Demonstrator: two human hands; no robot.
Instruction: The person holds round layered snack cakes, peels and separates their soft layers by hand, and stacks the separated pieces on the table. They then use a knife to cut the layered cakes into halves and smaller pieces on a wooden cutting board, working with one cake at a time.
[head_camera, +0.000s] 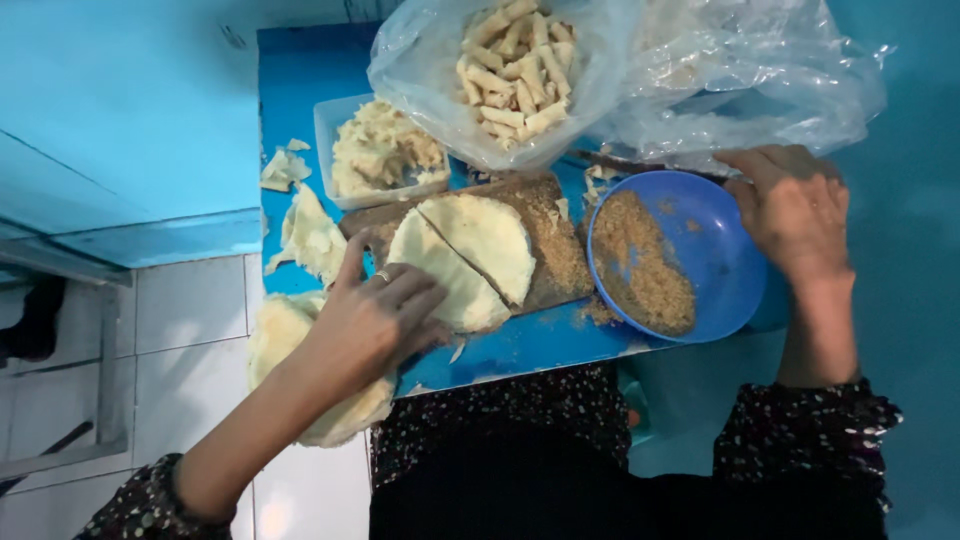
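Note:
My left hand (375, 315) rests with spread fingers on the left half of a thin round pale wrapper (470, 255), which is cut in two and lies on a wooden board (555, 245) dusted with brown crumbs. A ring shows on one finger. My right hand (795, 215) grips the far right rim of a tilted blue bowl (725, 265) holding brown crumbs (650, 270). The bowl sits right of the board, partly over the table's edge.
A clear plastic bag (520, 70) of pale rolled sticks lies behind the board, with crumpled plastic (750, 80) beside it. A white tray (385, 150) holds shredded filling. Wrapper scraps (310, 235) and a stack of wrappers (290, 340) lie at the blue table's (300, 80) left edge.

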